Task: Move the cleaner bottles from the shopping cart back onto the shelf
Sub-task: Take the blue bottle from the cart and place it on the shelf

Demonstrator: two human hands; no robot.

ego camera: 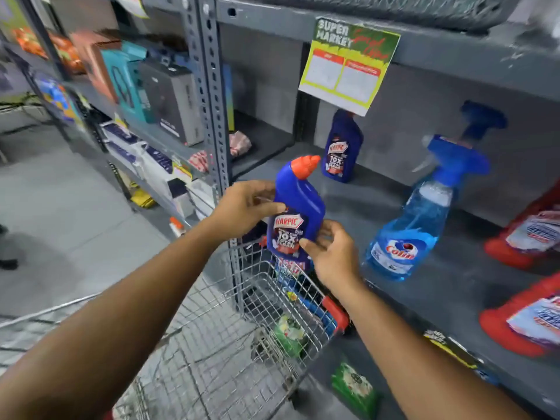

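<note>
A blue Harpic bottle (298,204) with a red cap is held upright above the wire shopping cart (266,325), in front of the grey shelf (378,201). My left hand (247,207) grips its left side, and my right hand (328,253) holds its lower right edge. Another blue Harpic bottle (342,147) stands at the back of the shelf. A blue Colin spray bottle (421,216) stands further right. More bottles (289,269) sit in the cart's far end, partly hidden by the held one.
Red bottles (527,234) lie at the shelf's right edge. A supermarket price sign (348,65) hangs from the shelf above. A perforated grey upright post (212,95) divides the shelf from a bay of boxes (169,98) on the left. A green packet (354,386) lies below.
</note>
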